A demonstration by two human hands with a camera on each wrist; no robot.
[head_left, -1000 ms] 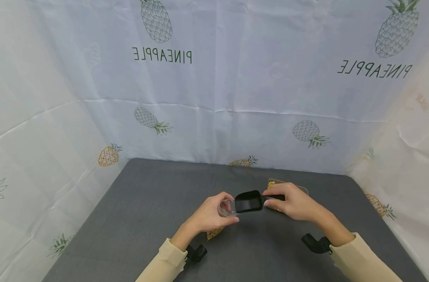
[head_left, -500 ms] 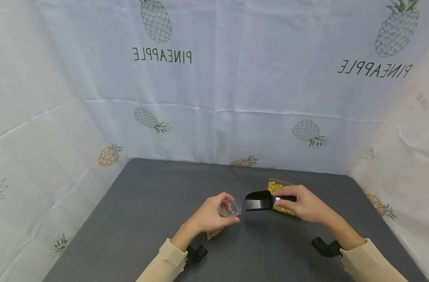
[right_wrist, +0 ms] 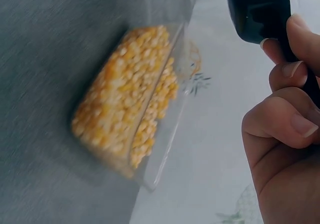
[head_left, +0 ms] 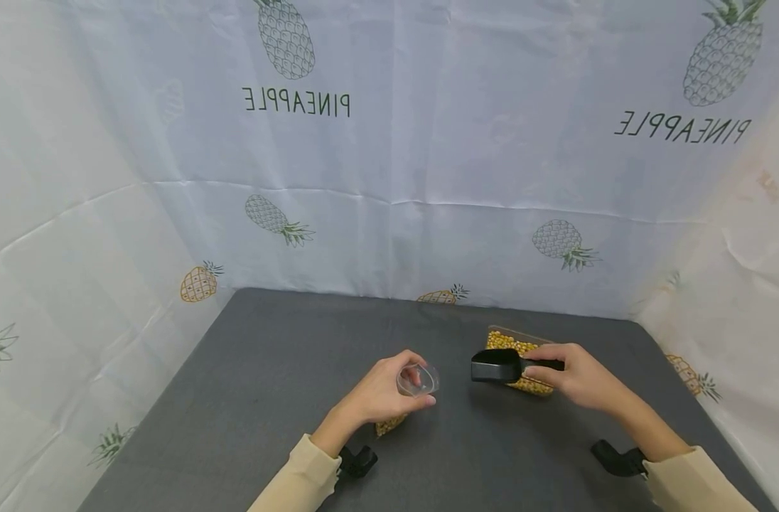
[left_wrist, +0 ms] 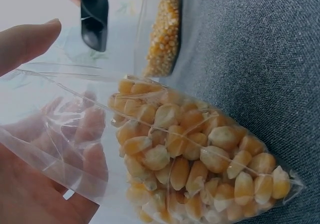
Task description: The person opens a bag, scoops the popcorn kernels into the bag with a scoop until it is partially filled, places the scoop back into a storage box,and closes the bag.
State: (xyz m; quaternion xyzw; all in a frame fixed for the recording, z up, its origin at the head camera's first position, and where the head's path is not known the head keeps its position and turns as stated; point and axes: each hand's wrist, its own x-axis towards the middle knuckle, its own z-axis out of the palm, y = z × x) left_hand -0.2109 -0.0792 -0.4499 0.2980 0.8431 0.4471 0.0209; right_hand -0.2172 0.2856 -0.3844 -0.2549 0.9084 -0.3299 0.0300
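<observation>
My left hand (head_left: 383, 387) holds a clear plastic bag (left_wrist: 200, 154) upright, thumb and fingers spread about its round open mouth. Yellow corn kernels fill the bag's pointed lower part, close over the table. In the head view the hand hides most of the bag. My right hand (head_left: 578, 373) pinches the handle of a black scoop (head_left: 495, 367) between thumb and fingers. No kernels show in its dark bowl, which is level and to the right of the bag. Behind and below the scoop stands a clear rectangular container (right_wrist: 167, 139) partly filled with corn kernels (right_wrist: 120, 94).
Everything is on a dark grey table (head_left: 300, 341). A white cloth (head_left: 428, 156) printed with pineapples hangs behind and along both sides. Black camera mounts (head_left: 359, 462) sit on both wrists, by the cream sleeves.
The right hand has drawn the scoop from the bag's mouth to the right, over the front of the container, uncovering more corn. The left hand and bag stay almost still.
</observation>
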